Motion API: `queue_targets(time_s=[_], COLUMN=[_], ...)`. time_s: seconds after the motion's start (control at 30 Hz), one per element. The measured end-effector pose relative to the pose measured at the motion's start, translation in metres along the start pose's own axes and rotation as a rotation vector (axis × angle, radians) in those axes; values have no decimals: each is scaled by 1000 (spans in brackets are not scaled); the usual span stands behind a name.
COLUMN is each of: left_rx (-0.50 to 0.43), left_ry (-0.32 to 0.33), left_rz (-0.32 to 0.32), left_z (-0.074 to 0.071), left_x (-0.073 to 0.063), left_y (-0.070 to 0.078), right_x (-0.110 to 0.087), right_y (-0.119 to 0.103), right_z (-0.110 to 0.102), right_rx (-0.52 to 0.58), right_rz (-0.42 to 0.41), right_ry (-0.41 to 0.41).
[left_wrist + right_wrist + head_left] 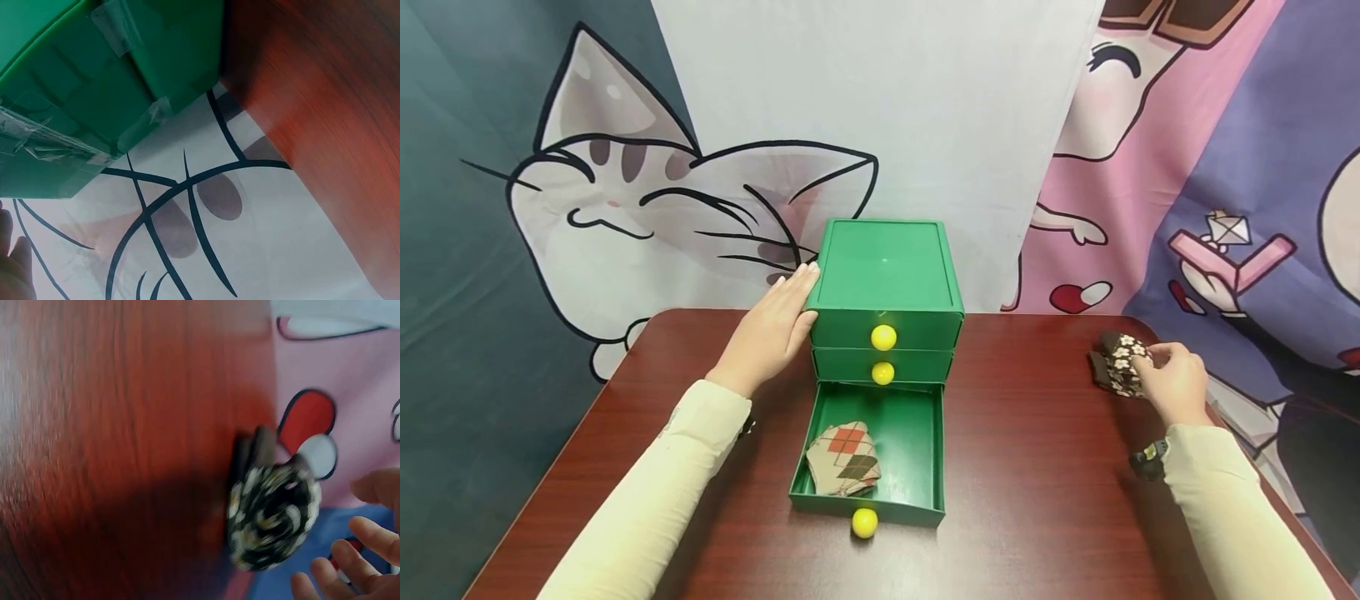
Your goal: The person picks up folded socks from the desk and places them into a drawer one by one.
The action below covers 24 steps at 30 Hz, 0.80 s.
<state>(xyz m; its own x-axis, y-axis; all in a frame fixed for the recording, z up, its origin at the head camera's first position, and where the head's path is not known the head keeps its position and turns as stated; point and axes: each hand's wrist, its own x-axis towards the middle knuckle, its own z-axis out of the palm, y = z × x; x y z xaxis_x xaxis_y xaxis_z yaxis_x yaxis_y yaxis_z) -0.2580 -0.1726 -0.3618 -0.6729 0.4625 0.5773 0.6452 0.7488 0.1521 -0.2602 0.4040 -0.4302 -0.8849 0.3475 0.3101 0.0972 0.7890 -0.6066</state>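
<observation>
A green chest of drawers [887, 267] with round yellow knobs stands on the table, its bottom drawer [917, 450] pulled out. Inside that drawer, on the left, lies a folded argyle sock [844, 458] in beige, red and olive. My left hand [775, 325] rests with straight fingers against the chest's left side and top edge; only some fingertips show in the left wrist view. Far to the right is a folded dark brown sock [1122, 364] with white flowers. My right hand [1176, 383] is right beside it, and the right wrist view shows the fingers [359, 559] spread apart from the sock.
The reddish-brown wooden table [1022, 467] ends close beyond my right hand. Behind it hangs a cloth backdrop [880, 100] with cartoon figures. Clear tape [56, 137] covers parts of the chest's side. A dark rounded shape [1318, 475] stands at the right edge.
</observation>
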Motion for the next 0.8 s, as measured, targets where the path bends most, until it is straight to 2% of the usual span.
queue_targets(time_s=[0.13,0.37,0.53,0.8], left_rx=[-1,1,-7,-11], left_ry=[-2,1,9,19], left_rz=[-4,-1,3,12], left_z=[0,-1,-1,1], left_x=[0,1,1,0], left_y=[-1,-2,-1,-2], right_x=[6,13,16,15], right_y=[14,24,24,18], right_z=[1,2,6,11], right_rx=[-25,-69,-71,-105], right_rz=[58,177,167,89], right_ry=[-75,-236,-320,-304])
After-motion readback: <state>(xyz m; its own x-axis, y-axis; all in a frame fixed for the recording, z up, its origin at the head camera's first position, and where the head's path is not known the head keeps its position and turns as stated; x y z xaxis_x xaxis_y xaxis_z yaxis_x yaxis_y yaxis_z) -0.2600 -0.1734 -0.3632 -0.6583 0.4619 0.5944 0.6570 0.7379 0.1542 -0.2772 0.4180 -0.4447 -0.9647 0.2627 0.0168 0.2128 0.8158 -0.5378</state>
